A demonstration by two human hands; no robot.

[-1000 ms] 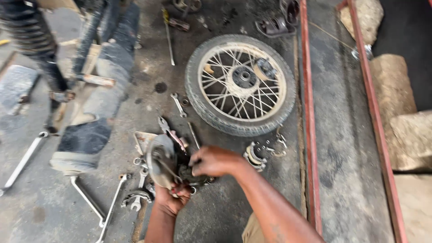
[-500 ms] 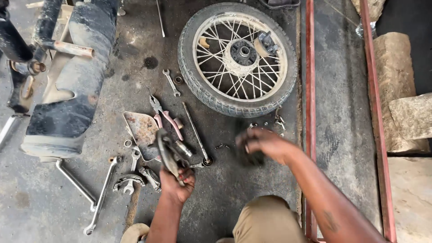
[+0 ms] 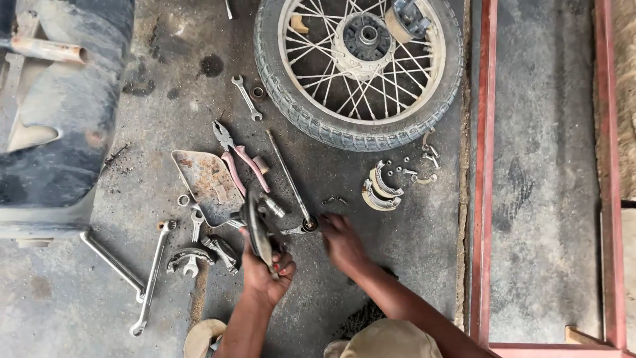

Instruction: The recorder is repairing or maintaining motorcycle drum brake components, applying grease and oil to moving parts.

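Two hands, left (image 3: 266,268) clutching brake plate (image 3: 257,229)

The spoked wheel (image 3: 361,66) is running off the far edge, so its far rim is not showing. The big dark tyre (image 3: 63,113) at the left is being cut by the left and far edges. The left hand (image 3: 265,268) is covering the near part of the round dark metal part (image 3: 258,225) it is gripping. The right hand (image 3: 341,242) is hiding whatever its fingertips are touching beside the long rod's (image 3: 288,176) socket end. The small bolts (image 3: 334,199) nearby are looking too tiny to identify. The person's knees are being cropped at the near edge.
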